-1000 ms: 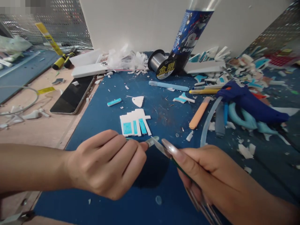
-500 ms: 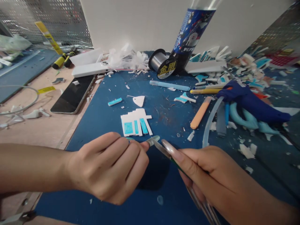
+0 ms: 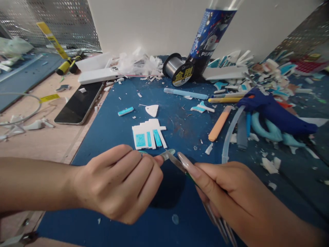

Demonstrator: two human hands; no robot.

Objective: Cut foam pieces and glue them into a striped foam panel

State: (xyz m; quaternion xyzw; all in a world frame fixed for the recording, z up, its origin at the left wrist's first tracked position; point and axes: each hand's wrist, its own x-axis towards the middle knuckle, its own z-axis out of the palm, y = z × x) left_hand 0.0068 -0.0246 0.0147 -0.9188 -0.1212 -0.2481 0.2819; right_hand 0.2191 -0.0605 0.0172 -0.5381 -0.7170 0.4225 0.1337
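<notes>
My left hand (image 3: 118, 185) is closed in a fist, knuckles up, above the blue mat. A pale, see-through tip (image 3: 170, 153) sticks out past its thumb; whether it is the long nail or a held piece, I cannot tell. Inside the fist is hidden. In my right hand (image 3: 226, 192), a craft knife (image 3: 177, 162) with a dark green handle is pinched, its blade pointing left and meeting that pale tip. Just beyond the left fist lies a white foam piece (image 3: 149, 125) with light-blue patches. Behind it are a small white rounded piece (image 3: 152, 110) and a blue strip (image 3: 125, 111).
A spool of clear line (image 3: 176, 70) and a Pepsi bottle (image 3: 212, 37) stand at the back. Right are an orange marker (image 3: 219, 125), a blue glue gun (image 3: 280, 113) and heaped foam scraps (image 3: 272, 73). Left lies a phone (image 3: 79, 104) on the blue mat's (image 3: 102, 130) outer side.
My left fist has shifted slightly right and down since the first frame. The knife blade stays at the pale tip, its angle nearly unchanged. The things on the mat keep their places.
</notes>
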